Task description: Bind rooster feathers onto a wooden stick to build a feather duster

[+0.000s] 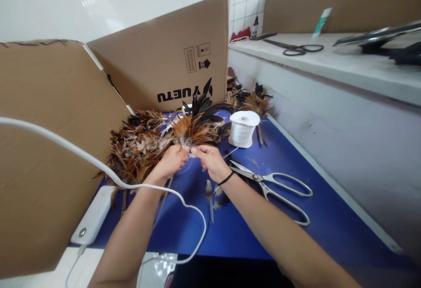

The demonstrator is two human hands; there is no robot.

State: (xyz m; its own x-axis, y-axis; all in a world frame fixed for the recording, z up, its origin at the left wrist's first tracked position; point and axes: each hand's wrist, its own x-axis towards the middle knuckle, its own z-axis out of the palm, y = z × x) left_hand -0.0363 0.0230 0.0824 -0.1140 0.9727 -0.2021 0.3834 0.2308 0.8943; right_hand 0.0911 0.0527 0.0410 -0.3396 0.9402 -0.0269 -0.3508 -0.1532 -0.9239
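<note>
Both my hands meet over the middle of the blue table (243, 235), pinching the pale base of a feather bundle (189, 130). Its orange-brown and black feathers fan out away from me. My left hand (173, 161) has its fingers curled at the base. Close beside it, my right hand (210, 161) presses thumb and fingertips together there. A white spool of ribbon (244, 129) stands upright beyond my right hand, with a strand running from it toward my hands. Open-bladed scissors (263, 180) with pale handles lie right of my right wrist.
A heap of brown feathers (134, 147) covers the table's left side. Cardboard panels (141, 51) stand behind and left. A white power bank (94, 215) lies at the left edge, and a white cable (98, 165) crosses my left forearm. Black scissors (296, 49) rest on the right ledge (348, 66).
</note>
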